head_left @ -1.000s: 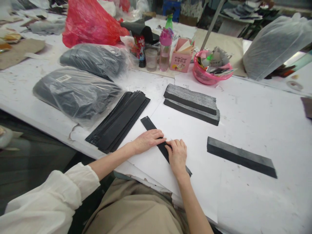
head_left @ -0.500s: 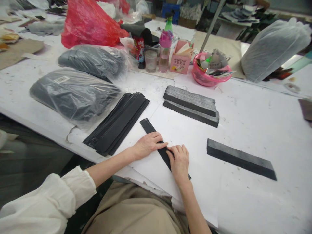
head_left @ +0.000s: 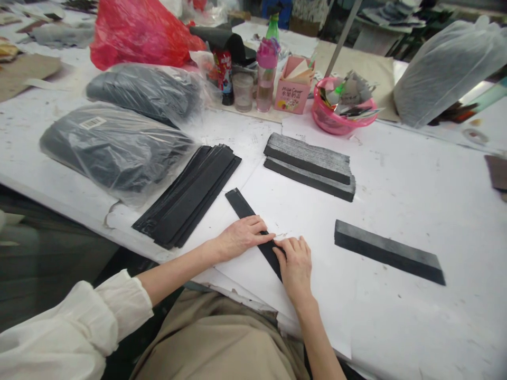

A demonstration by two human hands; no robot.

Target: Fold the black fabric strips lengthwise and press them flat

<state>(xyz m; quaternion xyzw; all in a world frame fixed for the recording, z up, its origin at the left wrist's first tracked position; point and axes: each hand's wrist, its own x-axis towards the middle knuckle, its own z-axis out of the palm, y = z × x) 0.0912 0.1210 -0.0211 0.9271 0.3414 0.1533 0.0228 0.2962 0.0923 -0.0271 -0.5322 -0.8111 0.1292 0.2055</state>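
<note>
A long black strip [head_left: 240, 203] lies slanted on the white paper in front of me. My left hand [head_left: 246, 235] rests across its middle, thumb and fingers closed on it. Just right of that, my right hand [head_left: 294, 261] pinches the strip's edge with bent fingers; the two thumbs nearly meet. The strip's lower end is hidden under my right hand. To the left lies a fanned pile of black strips [head_left: 194, 195]. Two grey-topped stacks [head_left: 307, 157] sit behind my hands, and a single dark stack [head_left: 388, 252] lies to the right.
Plastic-wrapped dark bundles [head_left: 114, 148] and a red bag [head_left: 138, 34] stand at the back left. A cup [head_left: 243, 92], a pink-capped bottle [head_left: 266, 76], a pink box [head_left: 294, 89] and a pink basket [head_left: 340, 124] line the back, with a white bag [head_left: 447, 74] at right.
Both hands have shifted slightly to the right along the strip, with my right hand covering its lower end. The whole view has moved a little, too.
</note>
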